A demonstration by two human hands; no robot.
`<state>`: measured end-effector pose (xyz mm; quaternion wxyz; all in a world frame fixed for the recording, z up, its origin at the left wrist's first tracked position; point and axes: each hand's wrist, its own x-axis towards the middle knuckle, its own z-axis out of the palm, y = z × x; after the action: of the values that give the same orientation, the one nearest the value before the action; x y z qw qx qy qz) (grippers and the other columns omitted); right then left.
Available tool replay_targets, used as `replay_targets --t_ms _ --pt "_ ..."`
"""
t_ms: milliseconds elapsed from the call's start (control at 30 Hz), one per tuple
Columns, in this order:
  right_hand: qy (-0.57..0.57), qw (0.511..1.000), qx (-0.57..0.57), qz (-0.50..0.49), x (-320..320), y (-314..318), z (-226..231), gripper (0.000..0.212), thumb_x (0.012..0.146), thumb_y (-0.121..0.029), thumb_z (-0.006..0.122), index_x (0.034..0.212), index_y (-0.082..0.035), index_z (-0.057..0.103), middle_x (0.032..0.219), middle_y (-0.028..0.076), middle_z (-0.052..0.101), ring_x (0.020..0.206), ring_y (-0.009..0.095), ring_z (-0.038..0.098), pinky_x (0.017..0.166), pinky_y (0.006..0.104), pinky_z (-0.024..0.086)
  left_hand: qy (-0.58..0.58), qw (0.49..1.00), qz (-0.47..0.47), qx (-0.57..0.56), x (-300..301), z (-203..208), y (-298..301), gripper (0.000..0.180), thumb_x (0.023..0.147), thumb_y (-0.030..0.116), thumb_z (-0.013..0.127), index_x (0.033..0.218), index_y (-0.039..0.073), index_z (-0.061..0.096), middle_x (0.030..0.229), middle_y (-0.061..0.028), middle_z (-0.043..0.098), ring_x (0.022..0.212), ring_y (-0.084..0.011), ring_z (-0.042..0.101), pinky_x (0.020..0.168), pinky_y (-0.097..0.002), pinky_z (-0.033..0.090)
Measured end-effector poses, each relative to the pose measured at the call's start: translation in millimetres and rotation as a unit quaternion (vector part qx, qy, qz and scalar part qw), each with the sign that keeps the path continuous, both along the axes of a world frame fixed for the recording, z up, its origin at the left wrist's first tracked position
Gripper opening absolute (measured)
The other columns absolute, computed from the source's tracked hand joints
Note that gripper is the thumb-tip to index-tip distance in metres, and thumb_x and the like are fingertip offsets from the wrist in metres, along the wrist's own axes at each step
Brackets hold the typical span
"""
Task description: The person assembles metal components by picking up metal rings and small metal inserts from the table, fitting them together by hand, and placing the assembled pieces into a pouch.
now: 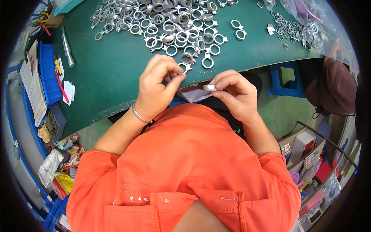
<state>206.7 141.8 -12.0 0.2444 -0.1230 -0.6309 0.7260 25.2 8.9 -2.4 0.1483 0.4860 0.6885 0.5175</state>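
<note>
My left hand (156,87) pinches a small silver metal ring with a tab (184,68) between thumb and fingertips, right at the near edge of the green table (108,69). A silver bangle sits on that wrist. My right hand (235,94) holds a small pale grey ring-shaped part (209,87) between thumb and forefinger, just off the table edge. A large heap of the same silver rings (174,23) lies on the table beyond both hands. A pale plastic bag (193,94) lies in my lap under the hands.
A metal tool (67,48) lies on the table at the left, beside a blue bin (46,73) with pens. More rings in clear bags (301,27) sit at the far right. A blue stool (286,79) and another person's brown sleeve (334,87) are at the right. Boxes fill a rack (309,154).
</note>
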Motion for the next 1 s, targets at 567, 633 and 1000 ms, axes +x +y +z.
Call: replay_targets --t_ms 567,633,1000 --pt "-0.152 0.863 0.462 -0.138 -36 21 -9 0.03 0.069 -0.01 0.078 0.092 -0.004 0.061 0.092 0.011 0.06 0.084 0.032 0.058 0.072 0.0386 0.049 0.204 0.979 0.007 -0.024 -10 -9 28 0.02 0.074 0.001 0.075 0.09 0.001 0.063 0.088 -0.0072 0.058 0.07 -0.0162 0.057 0.06 -0.0264 0.048" --pt "-0.166 0.879 0.428 -0.13 -31 19 -5 0.029 0.07 -0.006 0.078 0.094 -0.003 0.061 0.095 0.01 0.061 0.085 0.025 0.061 0.07 0.0343 0.051 0.048 0.998 0.031 -0.006 -6 -4 23 0.019 0.073 -0.002 0.076 0.086 0.001 0.062 0.085 -0.0056 0.058 0.067 -0.0121 0.057 0.058 -0.0243 0.046" --pt "0.102 0.976 -0.193 0.019 -22 9 -11 0.033 0.081 0.012 0.065 0.108 0.0 0.05 0.117 0.02 0.057 0.108 0.023 0.06 0.086 0.0323 0.054 -0.386 0.919 -0.072 0.029 6 0 5 0.017 0.087 -0.005 0.063 0.103 -0.007 0.06 0.1 -0.01 0.06 0.085 -0.016 0.064 0.076 -0.0268 0.055"
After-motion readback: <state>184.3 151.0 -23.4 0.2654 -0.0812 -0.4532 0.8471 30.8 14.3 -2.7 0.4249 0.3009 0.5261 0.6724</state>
